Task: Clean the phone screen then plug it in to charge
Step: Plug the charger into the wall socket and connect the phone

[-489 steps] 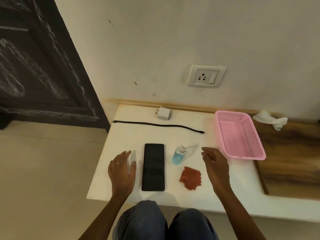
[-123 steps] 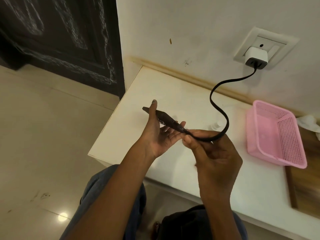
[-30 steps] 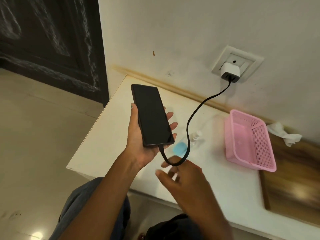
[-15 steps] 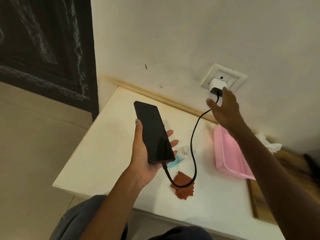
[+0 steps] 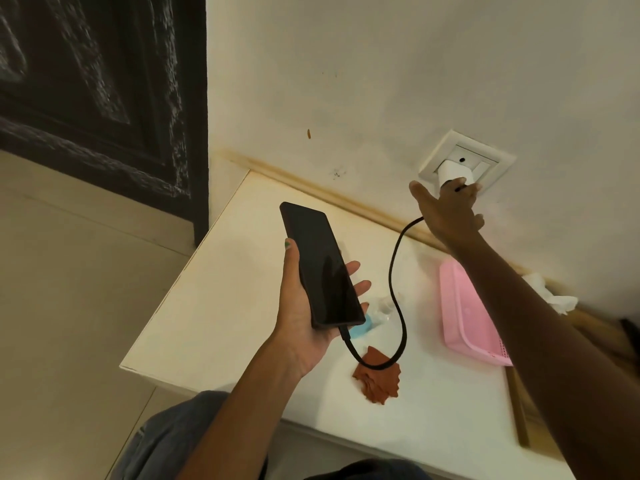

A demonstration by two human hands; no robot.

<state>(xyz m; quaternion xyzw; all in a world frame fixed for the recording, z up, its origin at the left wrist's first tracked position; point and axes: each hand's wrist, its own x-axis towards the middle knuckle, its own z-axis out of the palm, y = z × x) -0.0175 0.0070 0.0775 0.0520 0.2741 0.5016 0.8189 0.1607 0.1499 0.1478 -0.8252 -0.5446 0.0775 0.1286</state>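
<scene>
The black phone [image 5: 320, 268] lies screen up in my left hand [image 5: 301, 323], held above the white table [image 5: 214, 317] with thumb along its left edge and fingers round the right. A black cable [image 5: 398, 306] runs from the phone's bottom end in a loop up to the white charger [image 5: 452, 172] plugged into the wall socket [image 5: 465, 161]. My right hand [image 5: 446, 213] reaches up to the socket, fingertips touching the charger's lower end. The dark screen shows nothing lit.
A rust-red cloth [image 5: 379, 379] lies on the table under the cable loop. The blue spray bottle [image 5: 367, 320] lies partly behind the phone. A pink basket [image 5: 464, 323] sits to the right, a crumpled white tissue [image 5: 550, 292] behind my right arm. A dark door [image 5: 97, 91] stands left.
My right hand has risen from below the phone to the wall socket and now touches the charger. The left hand keeps holding the plugged-in phone, nearly still.
</scene>
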